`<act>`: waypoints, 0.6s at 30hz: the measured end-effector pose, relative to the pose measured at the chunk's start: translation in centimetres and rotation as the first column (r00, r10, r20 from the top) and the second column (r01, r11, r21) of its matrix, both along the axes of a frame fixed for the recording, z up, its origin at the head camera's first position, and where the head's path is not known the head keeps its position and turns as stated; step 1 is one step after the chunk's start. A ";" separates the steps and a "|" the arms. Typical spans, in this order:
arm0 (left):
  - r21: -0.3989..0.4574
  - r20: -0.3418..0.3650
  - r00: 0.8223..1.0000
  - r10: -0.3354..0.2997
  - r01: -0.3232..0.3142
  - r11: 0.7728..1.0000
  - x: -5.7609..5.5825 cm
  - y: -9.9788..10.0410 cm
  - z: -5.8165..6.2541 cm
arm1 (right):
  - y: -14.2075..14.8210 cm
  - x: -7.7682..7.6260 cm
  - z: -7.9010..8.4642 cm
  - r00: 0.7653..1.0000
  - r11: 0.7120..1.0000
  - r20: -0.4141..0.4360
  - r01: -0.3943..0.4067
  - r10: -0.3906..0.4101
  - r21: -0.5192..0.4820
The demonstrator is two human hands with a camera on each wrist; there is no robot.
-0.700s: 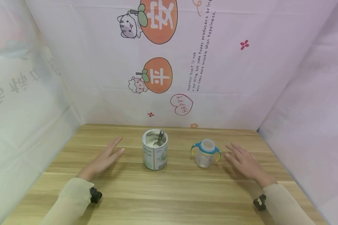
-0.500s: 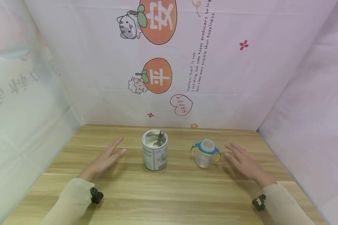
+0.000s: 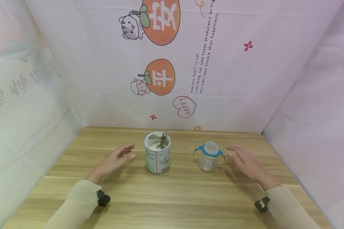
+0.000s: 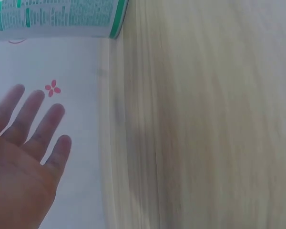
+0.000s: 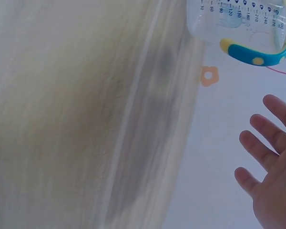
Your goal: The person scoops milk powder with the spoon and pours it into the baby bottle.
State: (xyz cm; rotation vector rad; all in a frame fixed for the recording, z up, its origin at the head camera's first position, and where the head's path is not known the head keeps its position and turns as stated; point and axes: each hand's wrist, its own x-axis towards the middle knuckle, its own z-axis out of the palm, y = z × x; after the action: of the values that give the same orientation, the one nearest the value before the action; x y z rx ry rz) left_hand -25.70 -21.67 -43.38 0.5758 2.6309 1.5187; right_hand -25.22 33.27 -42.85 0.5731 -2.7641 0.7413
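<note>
An open-topped cylindrical can with a white and green printed label (image 3: 157, 161) stands upright toward the back of the light wood-grain table (image 3: 160, 203), left of centre. Inside it lies pale powder (image 3: 154, 145), and a dark grey spoon-like utensil (image 3: 164, 137) leans in it with its handle rising past the rim. To the can's right, well apart from it, stands a translucent plastic bottle (image 3: 207, 162) with a blue-and-yellow collar and two curved side handles; dark measuring marks run down its side. The left hand (image 3: 112, 161) is to the left of the can, near but apart, its fingers relaxed and spread. The right hand (image 3: 248, 166) is just beside the bottle's right handle, fingers likewise loosely extended. Both arms wear cream sleeves (image 3: 79, 201), with small black devices (image 3: 103, 199) at the wrists. Behind the table hangs a whitish-pink cloth (image 3: 232, 73) printed with orange fruit, cartoon animals and lettering.
</note>
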 end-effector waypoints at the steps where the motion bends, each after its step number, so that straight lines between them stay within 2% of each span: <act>1: -0.002 0.000 1.000 0.012 -0.012 1.000 -0.1 0.2 0.0 | -0.1 0.0 0.1 1.000 1.000 -0.004 0.000 0.000 -0.003; 6: 0.031 -0.021 0.999 0.041 -0.040 0.999 -0.6 1.2 -0.1 | -0.5 -0.2 0.7 1.000 1.000 -0.021 -0.005 0.005 -0.008; 10: 0.079 -0.036 0.999 0.024 -0.021 0.997 -0.9 2.2 0.0 | -1.0 -0.4 1.2 0.999 1.000 -0.046 -0.017 0.016 -0.009; 18: 0.162 0.028 1.000 0.005 -0.010 0.987 -1.0 4.0 0.2 | -1.8 -0.5 2.1 0.995 0.998 -0.079 -0.055 0.054 -0.013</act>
State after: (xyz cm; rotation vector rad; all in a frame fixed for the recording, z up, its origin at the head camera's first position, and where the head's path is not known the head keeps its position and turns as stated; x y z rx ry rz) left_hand -26.66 -17.66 -43.19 0.5508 2.5081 1.7413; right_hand -25.73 31.47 -40.73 0.6626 -2.6780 0.7343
